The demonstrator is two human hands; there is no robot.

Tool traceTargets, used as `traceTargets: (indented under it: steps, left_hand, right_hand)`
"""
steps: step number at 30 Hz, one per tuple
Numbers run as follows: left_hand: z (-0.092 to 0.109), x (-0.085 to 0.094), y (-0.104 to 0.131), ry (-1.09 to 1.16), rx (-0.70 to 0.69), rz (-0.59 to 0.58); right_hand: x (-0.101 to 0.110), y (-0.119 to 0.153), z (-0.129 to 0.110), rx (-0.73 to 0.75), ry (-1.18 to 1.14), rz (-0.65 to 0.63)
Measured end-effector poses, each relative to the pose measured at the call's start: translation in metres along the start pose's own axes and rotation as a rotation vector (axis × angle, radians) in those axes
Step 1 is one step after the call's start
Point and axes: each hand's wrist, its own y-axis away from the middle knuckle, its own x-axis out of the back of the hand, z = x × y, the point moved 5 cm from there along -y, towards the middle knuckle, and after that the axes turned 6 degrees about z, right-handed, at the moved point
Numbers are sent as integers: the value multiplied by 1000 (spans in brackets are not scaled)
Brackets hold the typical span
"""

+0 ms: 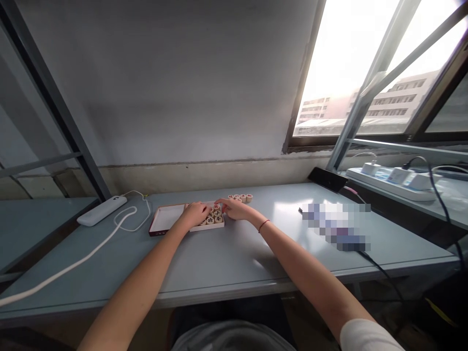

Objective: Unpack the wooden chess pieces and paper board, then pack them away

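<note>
My left hand (196,214) lies over the left part of a small white box tray (215,226), its fingers spread over the xiangqi pieces (210,221) inside. These are round pale pieces with dark or red characters. At the tray's right rim is my right hand (236,209), index finger stretched over a red-marked piece and thumb apart from it; no piece shows in its grasp. Part of the tray is hidden beneath the left hand. The box's open lid (168,218), white inside with a dark red edge, sits to the left.
Behind my right hand, several more xiangqi pieces (249,198) stand in a row on the grey table (219,263). A white power strip (101,210) and its cable lie left. A blurred-out object (334,226) with a black cable is on the right. Metal frame posts rise at both sides.
</note>
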Motion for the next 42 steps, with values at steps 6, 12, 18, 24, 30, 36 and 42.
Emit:
traceTargets:
  steps: [6, 12, 18, 24, 30, 36, 42]
  left_hand:
    - [-1, 1, 1, 142, 73, 29]
    - [-4, 9, 1, 272, 72, 140]
    - [5, 19, 0, 748, 19, 166]
    - [16, 25, 1, 874, 41, 203]
    - [6, 21, 3, 888, 112, 215]
    - [1, 18, 1, 882, 96, 219]
    - [4, 24, 5, 759, 118, 244]
  right_hand:
    - [0, -1, 1, 33, 11, 20]
    - [3, 2, -5, 27, -38, 13]
    - [14, 3, -9, -19, -297, 174]
    - [21, 3, -15, -45, -560, 130]
    - [66, 22, 42, -338, -407, 199]
    - [70, 40, 91, -549, -245, 111]
    - [59, 35, 86, -595, -239, 166]
